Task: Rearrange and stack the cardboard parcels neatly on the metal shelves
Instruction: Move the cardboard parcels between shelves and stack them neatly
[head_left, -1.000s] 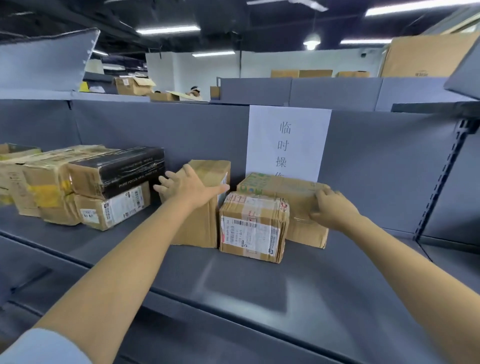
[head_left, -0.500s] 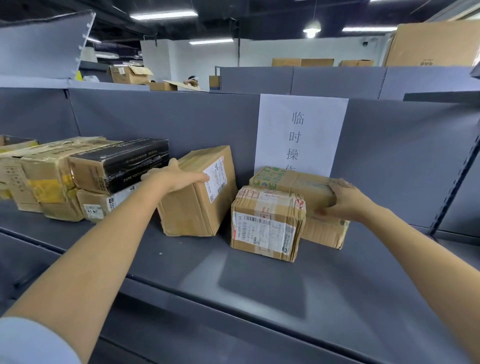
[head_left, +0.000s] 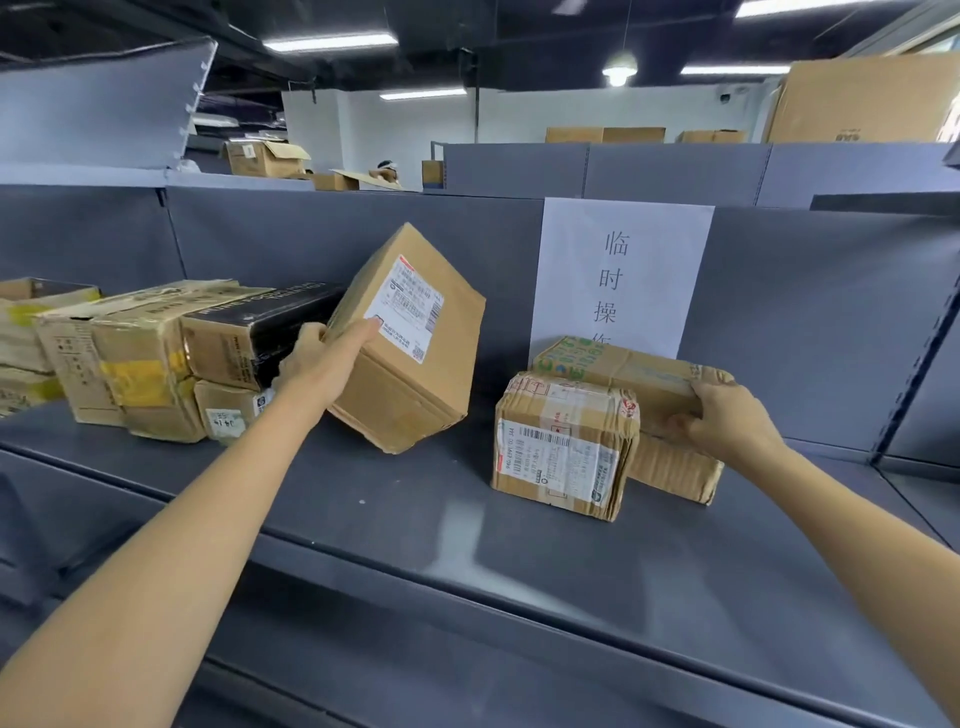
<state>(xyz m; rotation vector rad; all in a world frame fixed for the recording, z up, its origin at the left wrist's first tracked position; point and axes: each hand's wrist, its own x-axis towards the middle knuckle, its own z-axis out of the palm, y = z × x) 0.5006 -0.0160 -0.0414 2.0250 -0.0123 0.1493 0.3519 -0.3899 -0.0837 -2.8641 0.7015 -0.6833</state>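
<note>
— Two hands work one metal shelf: the left hand grips a brown parcel tipped on its lower corner, just right of the left-hand stack.

— And the right hand?

— It curls round the end of a flat parcel, long axis left to right, behind a taped parcel. Three loose parcels; the left hand holds the one nearest the stack.

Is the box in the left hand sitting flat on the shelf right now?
No, the box gripped by the left hand is tilted, with only its lower corner near the shelf.
</note>
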